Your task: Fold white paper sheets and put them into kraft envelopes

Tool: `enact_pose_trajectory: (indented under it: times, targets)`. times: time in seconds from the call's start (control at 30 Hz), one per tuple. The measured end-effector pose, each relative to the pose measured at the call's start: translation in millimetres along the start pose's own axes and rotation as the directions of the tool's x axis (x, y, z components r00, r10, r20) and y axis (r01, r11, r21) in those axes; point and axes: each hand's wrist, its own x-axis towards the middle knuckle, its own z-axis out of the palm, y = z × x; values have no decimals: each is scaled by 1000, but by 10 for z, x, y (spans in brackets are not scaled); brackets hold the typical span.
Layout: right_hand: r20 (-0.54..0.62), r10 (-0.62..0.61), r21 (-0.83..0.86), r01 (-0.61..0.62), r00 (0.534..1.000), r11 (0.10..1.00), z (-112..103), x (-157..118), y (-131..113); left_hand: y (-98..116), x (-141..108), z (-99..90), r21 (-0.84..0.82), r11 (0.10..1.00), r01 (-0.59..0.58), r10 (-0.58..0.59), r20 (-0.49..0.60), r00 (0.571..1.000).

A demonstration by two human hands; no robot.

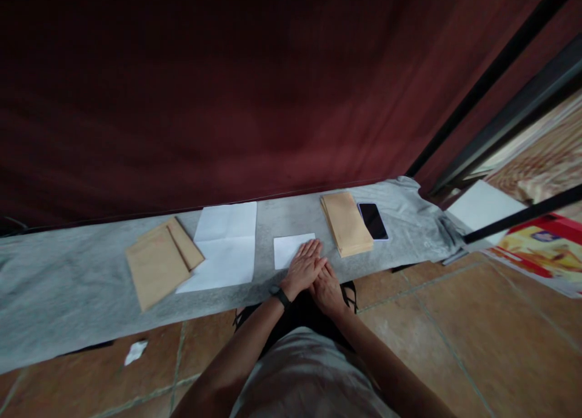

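A small folded sheet of white paper lies on the cloth-covered bench in front of me. My left hand is flat on its right part, fingers stretched out and held together, a dark watch on the wrist. Close against it, my right hand also lies flat, its fingertips partly covered by the left hand. Neither hand grips anything. To the left is a larger white sheet with a crease across it. On the right, a stack of brown envelopes rests beside a dark-screened phone.
More brown envelopes overlap the large sheet's left edge. Grey cloth covers the narrow bench, with a dark red curtain behind it. Black poles and a red-and-yellow box stand at the right. A white scrap lies on the tiled floor.
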Motion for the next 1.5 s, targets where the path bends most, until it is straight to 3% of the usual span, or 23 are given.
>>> enact_pose_trajectory:
  times: [0.23, 0.53, 0.67, 0.8, 0.93, 1.27, 1.5]
  targets:
    - [-44, 37, -8, -37, 998, 999, 17, 35, -51, -212, 67, 32, 51, 999, -19, 20, -20, 1000]
    - [-53, 46, -42, -48, 998, 998, 15, 40, -50, -548, 64, -115, 154, 977, 148, -134, -94, 987]
    - [-63, 36, -53, -39, 997, 998, 38, 37, -41, -504, -159, -107, 188, 949, 253, -223, -165, 961]
    - [-65, 32, -67, -37, 997, 997, 24, 26, -44, -351, -496, -72, 190, 977, 94, -65, -154, 986]
    - [-40, 8, -61, -10, 999, 998, -35, 48, -27, -292, -705, -83, 203, 976, 76, -45, -152, 987]
    - [44, 5, -101, 0, 999, 995, -27, 461, 231, -318, -712, -91, 229, 971, 72, -38, -149, 988]
    - [-11, 67, -152, -68, 998, 986, -62, 826, 329, -341, -698, -48, 219, 973, 73, -38, -158, 987]
